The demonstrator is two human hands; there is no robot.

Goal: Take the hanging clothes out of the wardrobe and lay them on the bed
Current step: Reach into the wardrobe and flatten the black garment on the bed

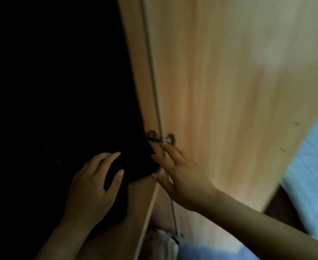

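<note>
while right hand (pixel 180 177) seemingly touches wardrobe door (pixel 229 91), left hand (pixel 92 186) spread

Nothing here can be read: the blurred wardrobe door (pixel 220 91) and its metal handles (pixel 170 138) show no lettering, label or number I can make out.

Wooden wardrobe (pixel 220 91) (inside very dark) holds dark clothes (pixel 139 162) at its edge.

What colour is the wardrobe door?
The door is light tan wood grain, best seen in the head view.
</note>
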